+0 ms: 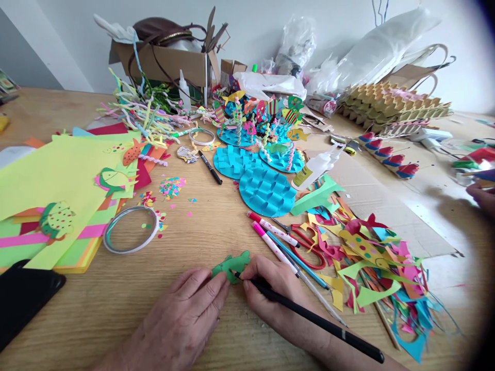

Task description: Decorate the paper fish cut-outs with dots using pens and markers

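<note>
A small green paper cutout [236, 262], shaped like a fish, lies on the table in front of me. My left hand [189, 309] rests flat over its left end, fingers stretched out and holding nothing. In my right hand [270, 288] I grip a long black pencil [325, 324], its tip touching the cutout. Just beyond my right hand lie a pink marker [273, 247], a red-capped marker [275, 230], a blue pencil [309, 269] and red-handled scissors [315, 252].
Woven blue paper discs [266, 191] lie ahead, near glue bottles [313, 170]. Paper scraps [375, 263] pile up at right. Coloured sheets [50, 175] with paper fish, a tape roll [131, 230] and a black phone-like object [27, 299] are at left. Another person's hand [481, 198] shows far right.
</note>
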`<state>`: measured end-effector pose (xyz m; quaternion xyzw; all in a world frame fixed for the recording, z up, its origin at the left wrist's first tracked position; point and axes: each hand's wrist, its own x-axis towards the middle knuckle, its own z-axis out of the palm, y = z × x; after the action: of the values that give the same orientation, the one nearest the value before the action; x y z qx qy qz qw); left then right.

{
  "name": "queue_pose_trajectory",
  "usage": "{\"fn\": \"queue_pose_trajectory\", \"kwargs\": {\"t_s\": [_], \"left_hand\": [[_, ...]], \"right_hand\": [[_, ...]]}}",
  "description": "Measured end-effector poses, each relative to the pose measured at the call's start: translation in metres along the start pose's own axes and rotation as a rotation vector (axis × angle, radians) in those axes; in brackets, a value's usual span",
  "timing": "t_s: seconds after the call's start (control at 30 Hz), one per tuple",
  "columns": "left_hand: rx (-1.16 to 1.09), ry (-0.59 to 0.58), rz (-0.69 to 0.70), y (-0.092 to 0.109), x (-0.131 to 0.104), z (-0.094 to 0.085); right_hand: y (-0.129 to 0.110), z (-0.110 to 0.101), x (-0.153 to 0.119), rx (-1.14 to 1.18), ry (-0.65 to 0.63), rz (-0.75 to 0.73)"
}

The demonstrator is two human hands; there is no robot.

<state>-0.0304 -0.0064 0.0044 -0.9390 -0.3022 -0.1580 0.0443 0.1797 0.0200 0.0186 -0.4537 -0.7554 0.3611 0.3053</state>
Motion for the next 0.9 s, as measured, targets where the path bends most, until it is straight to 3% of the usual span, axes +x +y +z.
{"fn": "queue_pose_trajectory", "kwargs": {"t_s": [0.9], "left_hand": [[0.007,0.018,-0.016,-0.0015,0.0001,0.0006]], "right_hand": [[0.0013,0.0002,-0.0006,-0.001,0.022,-0.017]]}}
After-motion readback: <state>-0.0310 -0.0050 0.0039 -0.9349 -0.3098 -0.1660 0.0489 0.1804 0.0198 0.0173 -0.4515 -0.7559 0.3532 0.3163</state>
